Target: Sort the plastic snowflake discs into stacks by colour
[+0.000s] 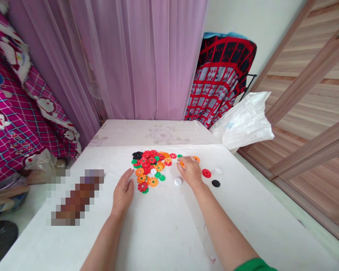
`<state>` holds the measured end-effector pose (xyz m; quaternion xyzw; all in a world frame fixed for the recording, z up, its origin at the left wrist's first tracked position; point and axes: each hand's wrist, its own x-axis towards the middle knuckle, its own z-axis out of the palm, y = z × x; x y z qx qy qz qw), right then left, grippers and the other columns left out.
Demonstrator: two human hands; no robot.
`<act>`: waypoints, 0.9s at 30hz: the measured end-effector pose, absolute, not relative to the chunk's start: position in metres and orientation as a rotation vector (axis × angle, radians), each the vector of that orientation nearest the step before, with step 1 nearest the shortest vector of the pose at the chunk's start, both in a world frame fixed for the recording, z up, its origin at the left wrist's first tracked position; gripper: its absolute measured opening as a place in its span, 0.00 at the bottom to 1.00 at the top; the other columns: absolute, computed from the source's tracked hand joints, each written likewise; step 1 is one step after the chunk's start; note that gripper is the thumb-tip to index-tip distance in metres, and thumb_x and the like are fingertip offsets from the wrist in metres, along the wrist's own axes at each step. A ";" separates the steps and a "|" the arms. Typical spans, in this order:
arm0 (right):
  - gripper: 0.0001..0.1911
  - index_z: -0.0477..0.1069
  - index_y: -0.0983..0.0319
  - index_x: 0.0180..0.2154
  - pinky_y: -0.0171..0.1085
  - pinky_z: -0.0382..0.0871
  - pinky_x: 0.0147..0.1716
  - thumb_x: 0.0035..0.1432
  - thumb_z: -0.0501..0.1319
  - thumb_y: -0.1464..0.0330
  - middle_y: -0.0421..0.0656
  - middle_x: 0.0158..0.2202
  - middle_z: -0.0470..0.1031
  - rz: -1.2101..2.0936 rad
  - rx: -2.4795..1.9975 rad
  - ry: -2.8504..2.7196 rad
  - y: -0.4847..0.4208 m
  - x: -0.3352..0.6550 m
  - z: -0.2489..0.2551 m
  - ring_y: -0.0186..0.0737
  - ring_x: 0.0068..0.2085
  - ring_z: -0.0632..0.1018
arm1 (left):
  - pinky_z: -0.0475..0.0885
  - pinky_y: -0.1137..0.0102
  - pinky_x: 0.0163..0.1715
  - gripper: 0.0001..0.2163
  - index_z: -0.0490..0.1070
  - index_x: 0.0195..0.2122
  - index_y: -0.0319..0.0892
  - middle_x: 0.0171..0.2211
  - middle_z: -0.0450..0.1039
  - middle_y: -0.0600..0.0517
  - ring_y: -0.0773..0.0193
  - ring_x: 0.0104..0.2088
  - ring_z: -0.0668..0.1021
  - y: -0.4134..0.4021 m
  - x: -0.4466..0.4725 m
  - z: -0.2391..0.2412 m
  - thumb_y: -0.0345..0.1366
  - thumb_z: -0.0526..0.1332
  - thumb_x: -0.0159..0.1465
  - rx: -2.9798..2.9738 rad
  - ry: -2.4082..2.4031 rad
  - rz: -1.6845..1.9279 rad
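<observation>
A heap of notched plastic snowflake discs (151,160) in red, orange, green, black and white lies on the white tablecloth. Beside the heap's left edge rests my left hand (123,191), its fingers stretched out and holding nothing. To the right of the heap, my right hand (190,171) reaches over the cloth with an orange snowflake disc (182,164) between its thumb and fingers. Another orange disc (197,159) shows just behind that hand, and a green disc (180,156) peeks out by its fingertips. A stack of white discs (177,181) lies just below my right hand.
Farther right lie a red disc (206,173), a black disc (216,183) and a white disc (218,171). A white plastic bag (244,122) hangs by the table's right edge. Something blurred out (77,197) is on the left side. Purple curtains (149,56) hang behind.
</observation>
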<state>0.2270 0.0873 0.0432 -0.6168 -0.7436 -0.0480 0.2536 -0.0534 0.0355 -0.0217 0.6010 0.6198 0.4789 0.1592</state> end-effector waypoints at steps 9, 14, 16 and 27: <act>0.07 0.76 0.57 0.37 0.38 0.61 0.43 0.55 0.63 0.65 0.40 0.38 0.79 0.164 -1.380 -2.425 0.055 0.153 0.037 0.41 0.44 0.72 | 0.64 0.58 0.60 0.18 0.71 0.51 0.46 0.56 0.71 0.49 0.60 0.57 0.72 0.035 -0.050 -0.019 0.37 0.51 0.63 1.661 1.759 1.421; 0.10 0.75 0.57 0.40 0.40 0.62 0.44 0.55 0.63 0.64 0.41 0.40 0.78 0.152 -1.374 -2.462 0.049 0.150 0.033 0.43 0.46 0.72 | 0.66 0.59 0.59 0.18 0.71 0.51 0.46 0.57 0.70 0.49 0.60 0.57 0.72 0.034 -0.047 -0.015 0.39 0.53 0.62 1.640 1.783 1.377; 0.11 0.74 0.57 0.41 0.41 0.62 0.44 0.55 0.63 0.65 0.42 0.41 0.78 0.140 -1.405 -2.462 0.050 0.148 0.032 0.43 0.46 0.72 | 0.66 0.59 0.59 0.17 0.71 0.51 0.47 0.57 0.70 0.49 0.60 0.57 0.72 0.034 -0.047 -0.014 0.40 0.54 0.62 1.637 1.783 1.378; 0.16 0.71 0.60 0.45 0.40 0.63 0.48 0.53 0.62 0.68 0.44 0.44 0.77 0.087 -1.524 -2.189 0.067 0.201 0.044 0.43 0.47 0.73 | 0.68 0.61 0.57 0.18 0.70 0.53 0.46 0.58 0.70 0.48 0.58 0.57 0.72 0.032 -0.048 -0.013 0.40 0.54 0.62 1.660 1.800 1.328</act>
